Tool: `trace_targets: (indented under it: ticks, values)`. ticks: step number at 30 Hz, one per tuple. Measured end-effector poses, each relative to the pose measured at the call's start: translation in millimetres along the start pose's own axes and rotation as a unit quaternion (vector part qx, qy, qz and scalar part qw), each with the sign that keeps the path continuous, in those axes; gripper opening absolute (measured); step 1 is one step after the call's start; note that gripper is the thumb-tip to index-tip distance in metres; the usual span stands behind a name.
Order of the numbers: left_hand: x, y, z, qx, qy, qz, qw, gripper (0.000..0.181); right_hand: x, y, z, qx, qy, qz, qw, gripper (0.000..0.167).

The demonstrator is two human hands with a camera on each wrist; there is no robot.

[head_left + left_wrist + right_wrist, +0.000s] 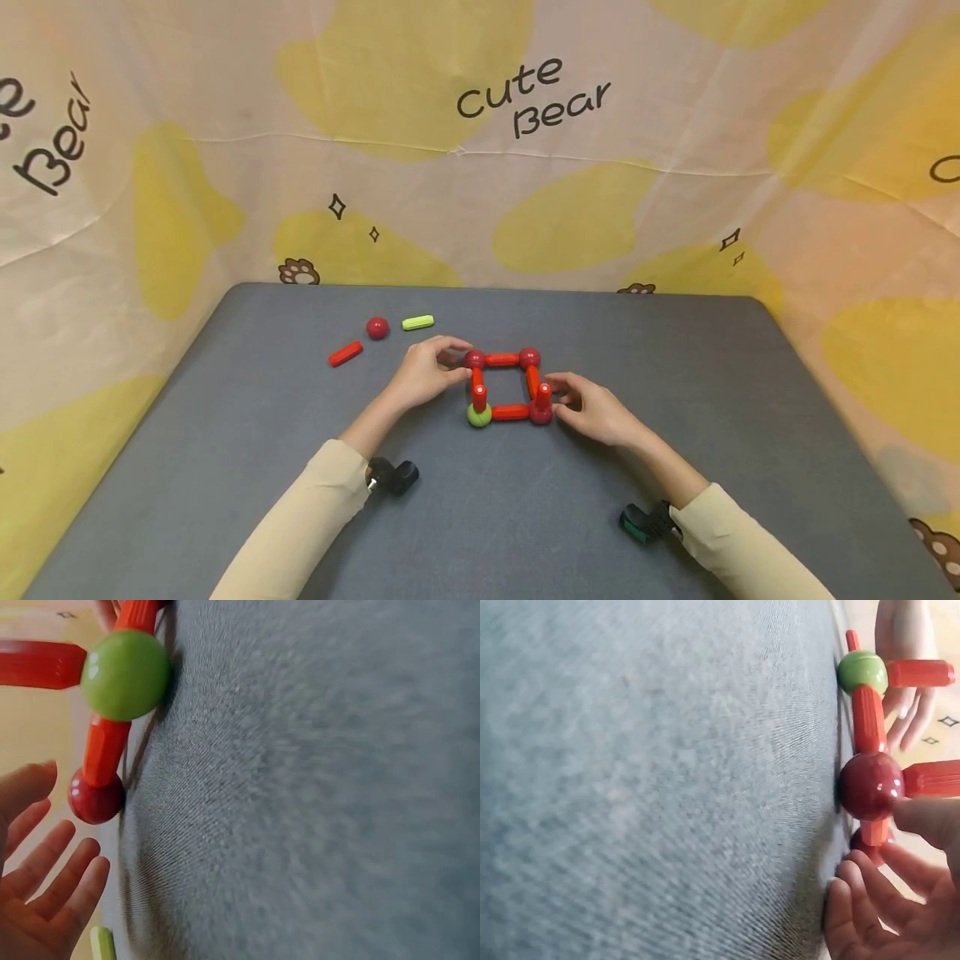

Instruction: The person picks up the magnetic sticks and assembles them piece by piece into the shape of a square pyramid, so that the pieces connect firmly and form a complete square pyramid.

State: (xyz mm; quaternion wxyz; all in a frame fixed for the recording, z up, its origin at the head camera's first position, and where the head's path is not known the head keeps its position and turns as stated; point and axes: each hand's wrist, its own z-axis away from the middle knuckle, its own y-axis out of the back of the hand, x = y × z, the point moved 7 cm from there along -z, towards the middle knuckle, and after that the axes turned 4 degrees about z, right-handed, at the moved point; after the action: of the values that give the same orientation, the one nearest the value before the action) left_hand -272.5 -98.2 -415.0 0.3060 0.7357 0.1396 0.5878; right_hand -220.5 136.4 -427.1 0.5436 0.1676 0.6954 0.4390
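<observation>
A square frame of red rods (pixel 510 412) joined by balls lies on the table. Its near left corner is a green ball (pixel 479 415); the other corners are red balls, such as the near right one (pixel 541 412). From each near corner a red rod stands upright. My left hand (pixel 423 372) is beside the far left red ball (pixel 96 796), its fingers spread and apart from it in the left wrist view. At the right side, my right hand (pixel 600 412) has loosely bent fingers around the near right corner; its thumb (pixel 930 819) is at that ball, contact unclear.
Left of the frame lie a loose red rod (pixel 346 354), a loose red ball (pixel 378 327) and a yellow-green rod (pixel 417 322). The grey table (pixel 510 517) ends at a printed cloth backdrop (pixel 420 208) behind and at the sides.
</observation>
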Motion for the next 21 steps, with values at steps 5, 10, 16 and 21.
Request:
trace_targets:
  ticks: [5, 10, 16, 21]
  values:
    - [-1.4, -8.2, -11.5, -0.009, 0.002, 0.001, 1.0000, 0.034, -7.8, -3.9, 4.9, -0.008, 0.015, 0.026, 0.9995, 0.056]
    - [-0.5, -13.7, -16.1, -0.013, -0.011, -0.008, 0.9998, 0.030, -11.8, -8.4, 1.0, 0.011, -0.010, 0.045, 0.9989, 0.062]
    - [1.4, -14.6, -16.4, -0.011, -0.015, -0.023, 0.9996, 0.024, -16.8, -10.0, -4.2, 0.031, -0.015, 0.081, 0.9962, 0.062]
    - [3.3, -12.0, -12.7, -0.001, -0.016, -0.040, 0.9991, 0.020, -16.2, -7.4, -7.4, 0.036, -0.005, 0.069, 0.9970, 0.057]
